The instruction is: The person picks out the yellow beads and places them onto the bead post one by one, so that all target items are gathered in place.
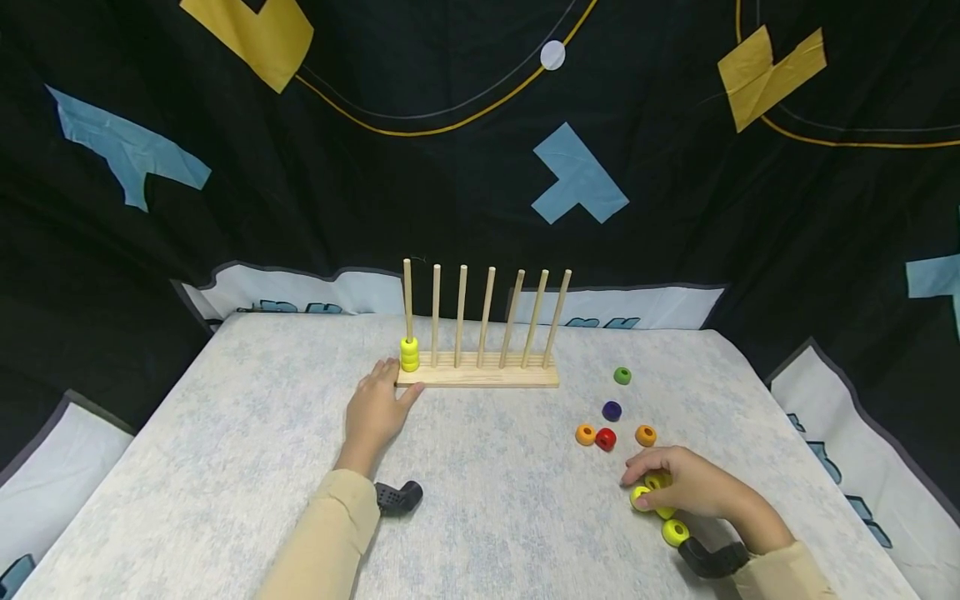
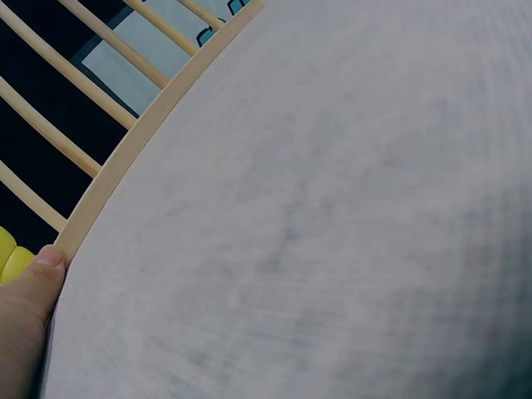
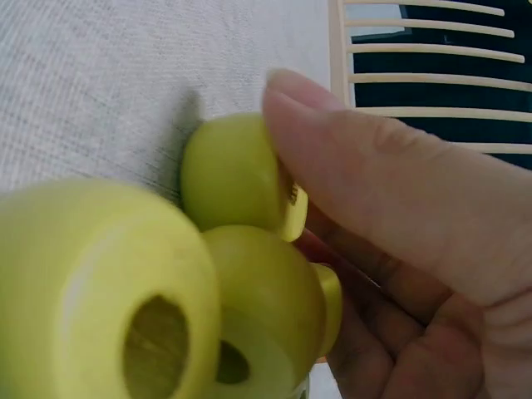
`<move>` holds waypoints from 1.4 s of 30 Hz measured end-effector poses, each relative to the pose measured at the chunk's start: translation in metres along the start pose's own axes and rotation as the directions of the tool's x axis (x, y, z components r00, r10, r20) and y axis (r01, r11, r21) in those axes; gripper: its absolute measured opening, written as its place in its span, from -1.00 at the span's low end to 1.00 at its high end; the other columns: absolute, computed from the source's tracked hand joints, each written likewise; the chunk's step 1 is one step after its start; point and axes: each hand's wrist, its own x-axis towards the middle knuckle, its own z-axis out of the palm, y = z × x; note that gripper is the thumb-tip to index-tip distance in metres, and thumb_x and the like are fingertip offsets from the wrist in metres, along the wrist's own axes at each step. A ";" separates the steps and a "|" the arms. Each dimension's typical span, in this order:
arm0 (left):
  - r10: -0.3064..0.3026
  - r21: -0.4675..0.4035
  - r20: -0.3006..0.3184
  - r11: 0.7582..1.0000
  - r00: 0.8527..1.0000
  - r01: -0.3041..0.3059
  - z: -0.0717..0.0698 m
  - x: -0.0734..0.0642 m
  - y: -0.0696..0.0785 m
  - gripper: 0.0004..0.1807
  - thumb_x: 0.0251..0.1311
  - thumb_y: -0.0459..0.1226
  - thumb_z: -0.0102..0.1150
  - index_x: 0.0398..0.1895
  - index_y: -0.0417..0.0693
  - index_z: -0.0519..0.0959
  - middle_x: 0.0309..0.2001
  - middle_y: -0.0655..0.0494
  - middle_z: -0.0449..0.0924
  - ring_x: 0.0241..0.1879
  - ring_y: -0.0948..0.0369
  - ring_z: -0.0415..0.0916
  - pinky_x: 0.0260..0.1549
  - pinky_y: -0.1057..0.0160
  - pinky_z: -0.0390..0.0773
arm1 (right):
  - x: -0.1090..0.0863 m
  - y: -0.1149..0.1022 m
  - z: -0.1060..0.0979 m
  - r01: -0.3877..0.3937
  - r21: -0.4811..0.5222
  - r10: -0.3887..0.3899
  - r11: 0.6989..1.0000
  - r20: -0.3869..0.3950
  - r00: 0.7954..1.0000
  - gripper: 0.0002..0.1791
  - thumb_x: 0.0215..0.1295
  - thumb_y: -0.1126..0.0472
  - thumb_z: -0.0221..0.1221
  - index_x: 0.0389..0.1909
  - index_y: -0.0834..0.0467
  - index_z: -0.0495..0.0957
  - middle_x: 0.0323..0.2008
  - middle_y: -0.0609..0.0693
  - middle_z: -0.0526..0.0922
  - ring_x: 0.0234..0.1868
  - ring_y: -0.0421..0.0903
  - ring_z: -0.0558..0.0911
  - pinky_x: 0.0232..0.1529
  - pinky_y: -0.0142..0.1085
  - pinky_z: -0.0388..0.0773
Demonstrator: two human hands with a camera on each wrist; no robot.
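Note:
A wooden peg rack with several upright rods stands toward the back of the table. Yellow beads are stacked on its leftmost rod. My left hand grips the rack's left end, its thumb against the front edge; its other fingers are out of the left wrist view. At the right, my right hand pinches a yellow bead with its thumb and fingers, low over the table. More yellow beads lie right under and beside that hand, including a yellow bead near the wrist. Part of this cluster is hidden by the hand.
Beyond the right hand lie a green bead, a purple bead, a red bead, an orange bead and another orange bead. A black curtain hangs behind the pale table.

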 end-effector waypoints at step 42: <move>-0.001 0.004 0.000 1.000 1.000 0.001 -0.002 -0.001 0.003 -0.18 0.35 0.13 0.11 0.46 -0.24 0.25 0.47 -0.20 0.24 0.50 -0.13 0.13 0.45 -0.19 0.19 | 0.011 -0.005 0.006 -0.073 -0.142 0.054 0.987 -0.131 0.990 -0.60 0.10 0.03 0.44 -0.03 0.02 0.69 -0.01 -0.06 0.74 0.13 0.09 0.64 0.13 0.05 0.61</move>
